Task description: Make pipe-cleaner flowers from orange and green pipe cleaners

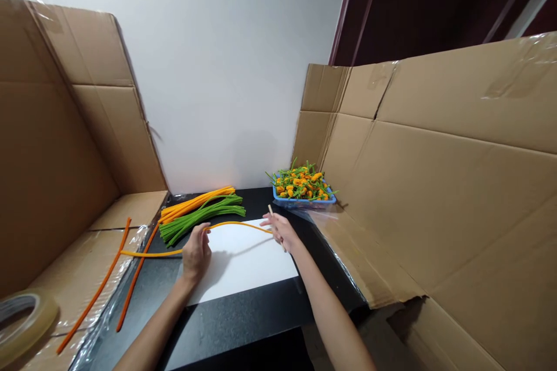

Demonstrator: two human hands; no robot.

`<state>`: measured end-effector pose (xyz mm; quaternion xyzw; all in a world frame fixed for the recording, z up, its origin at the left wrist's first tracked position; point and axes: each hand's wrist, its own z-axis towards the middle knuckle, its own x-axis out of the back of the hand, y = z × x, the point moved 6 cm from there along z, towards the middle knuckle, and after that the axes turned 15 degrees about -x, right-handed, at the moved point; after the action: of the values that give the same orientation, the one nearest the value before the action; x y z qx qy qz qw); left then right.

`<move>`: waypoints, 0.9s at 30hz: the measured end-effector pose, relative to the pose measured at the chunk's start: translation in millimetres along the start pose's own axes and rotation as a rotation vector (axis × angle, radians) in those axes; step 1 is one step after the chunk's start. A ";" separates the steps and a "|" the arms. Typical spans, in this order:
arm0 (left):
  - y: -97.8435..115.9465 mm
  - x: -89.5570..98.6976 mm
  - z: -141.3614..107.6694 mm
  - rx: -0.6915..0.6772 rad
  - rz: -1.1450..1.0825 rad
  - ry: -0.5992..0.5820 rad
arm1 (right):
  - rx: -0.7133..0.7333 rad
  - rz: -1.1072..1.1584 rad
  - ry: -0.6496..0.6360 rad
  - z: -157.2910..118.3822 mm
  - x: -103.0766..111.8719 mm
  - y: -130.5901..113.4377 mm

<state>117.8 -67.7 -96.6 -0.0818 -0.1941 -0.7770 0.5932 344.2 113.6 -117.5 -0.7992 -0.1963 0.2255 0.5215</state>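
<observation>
Blue plastic tray (304,203): far right corner of black worktop (217,324), heaped with orange-and-green pipe-cleaner flowers (300,182) | left hand (196,252): curled closed around orange pipe cleaner (235,223), at left edge of white card (243,261) | right hand (281,231): closed on wooden stick (270,210) and pipe cleaner's end, above card's right side

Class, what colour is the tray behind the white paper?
Blue: the tray shows best in the head view.
</observation>
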 end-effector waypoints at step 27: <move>82.9 -39.5 -3.3 -0.348 -0.120 -0.466 | 0.410 -0.456 -0.103 -40.3 -53.0 -5.2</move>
<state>208.3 -52.1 -96.8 -0.3470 -0.1933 -0.7925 0.4627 323.1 56.4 -90.1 -0.6001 -0.3472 0.1780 0.6983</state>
